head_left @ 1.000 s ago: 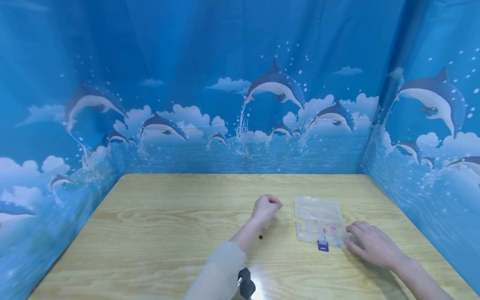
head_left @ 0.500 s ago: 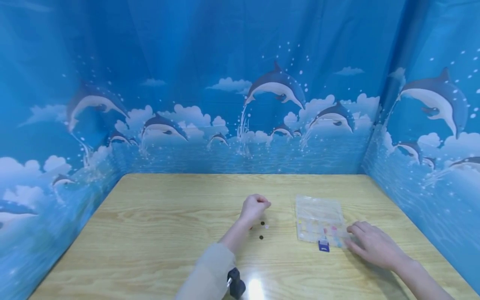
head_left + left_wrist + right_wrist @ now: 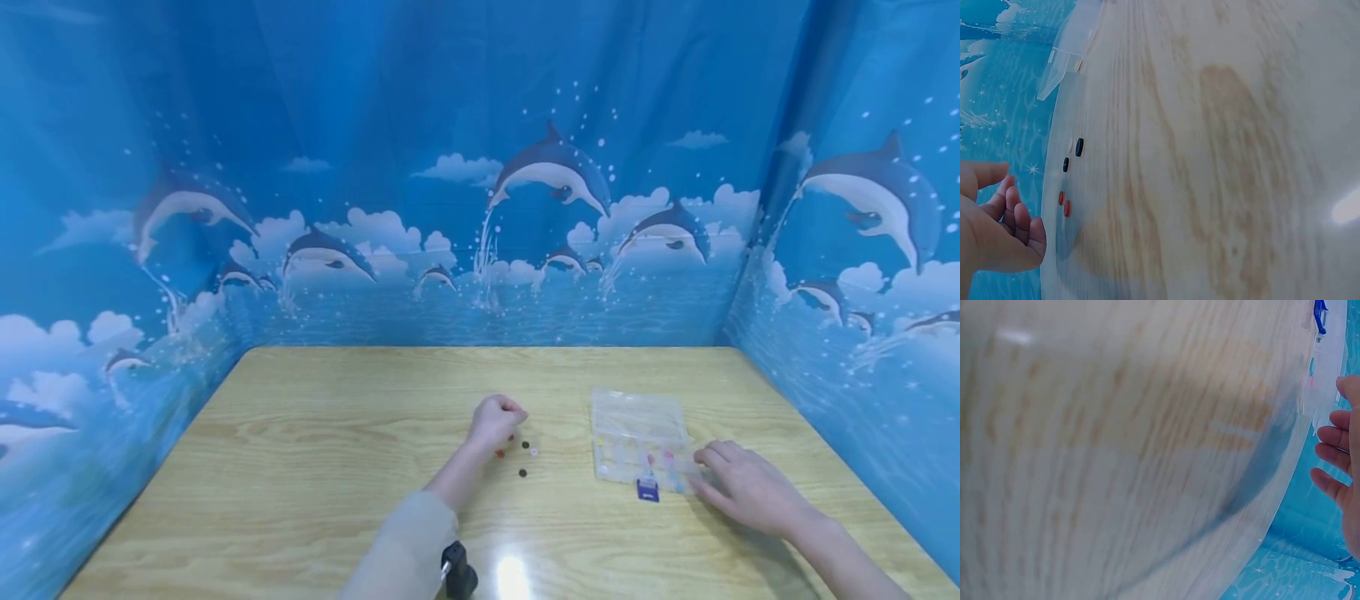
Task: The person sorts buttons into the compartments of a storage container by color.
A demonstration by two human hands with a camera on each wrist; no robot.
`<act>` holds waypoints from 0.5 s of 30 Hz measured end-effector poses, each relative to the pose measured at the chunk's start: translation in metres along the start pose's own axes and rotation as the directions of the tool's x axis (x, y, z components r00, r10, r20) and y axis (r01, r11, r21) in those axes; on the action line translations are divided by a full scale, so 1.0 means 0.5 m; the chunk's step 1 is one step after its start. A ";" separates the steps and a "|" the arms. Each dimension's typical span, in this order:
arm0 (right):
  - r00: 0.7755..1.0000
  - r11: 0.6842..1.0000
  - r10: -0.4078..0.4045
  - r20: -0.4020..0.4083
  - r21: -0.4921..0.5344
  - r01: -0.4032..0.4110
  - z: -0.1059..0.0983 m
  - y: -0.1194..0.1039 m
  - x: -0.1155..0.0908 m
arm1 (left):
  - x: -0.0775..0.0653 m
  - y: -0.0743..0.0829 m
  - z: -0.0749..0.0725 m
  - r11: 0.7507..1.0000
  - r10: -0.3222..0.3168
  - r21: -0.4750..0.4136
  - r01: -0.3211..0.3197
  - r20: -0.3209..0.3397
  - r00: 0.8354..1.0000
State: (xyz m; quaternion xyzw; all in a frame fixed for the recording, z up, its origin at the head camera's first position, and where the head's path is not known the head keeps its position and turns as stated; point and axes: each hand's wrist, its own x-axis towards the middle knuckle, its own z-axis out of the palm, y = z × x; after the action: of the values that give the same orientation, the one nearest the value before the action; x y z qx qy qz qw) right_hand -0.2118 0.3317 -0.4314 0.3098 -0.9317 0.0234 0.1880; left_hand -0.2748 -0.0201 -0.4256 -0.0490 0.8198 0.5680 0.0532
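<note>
My left hand (image 3: 495,422) is over the table beside a small group of button-like pieces; its fingers are loosely curled, with nothing visible between thumb and fingertips. The group has black pieces (image 3: 1079,147), red pieces (image 3: 1067,208) and a white one (image 3: 534,452). To their right lies a clear plastic compartment box (image 3: 641,442), lid folded back, with a blue latch (image 3: 648,490) at the front. A few compartments hold small yellow, pink and pale blue bits. My right hand (image 3: 750,492) lies relaxed at the box's right edge, fingertips right at its side.
The wood-grain table (image 3: 337,467) is bounded by a blue dolphin-print curtain (image 3: 390,167) behind and at both sides. A black wrist mount (image 3: 459,571) is on my left sleeve (image 3: 408,542).
My left hand has moved left, away from the box, and the black, white and red pieces now show on the table beside it. My right hand and the box stay in place.
</note>
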 end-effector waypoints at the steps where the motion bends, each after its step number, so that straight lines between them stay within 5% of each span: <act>1: 1.000 1.000 0.003 0.003 0.002 -0.003 -0.001 -0.001 0.000 | -0.001 -0.002 -0.001 1.000 -0.007 -0.002 0.007 0.003 1.000; 15: 1.000 1.000 -0.012 -0.007 -0.003 0.012 -0.005 -0.003 -0.001 | -0.025 -0.016 -0.001 0.997 0.065 0.043 -0.069 0.090 0.994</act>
State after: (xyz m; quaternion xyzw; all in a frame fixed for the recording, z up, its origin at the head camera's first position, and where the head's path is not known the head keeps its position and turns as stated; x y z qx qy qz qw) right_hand -0.2096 0.3309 -0.4293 0.3148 -0.9293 0.0221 0.1918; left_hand -0.2614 -0.0229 -0.4312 0.0047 0.8306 0.5522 0.0715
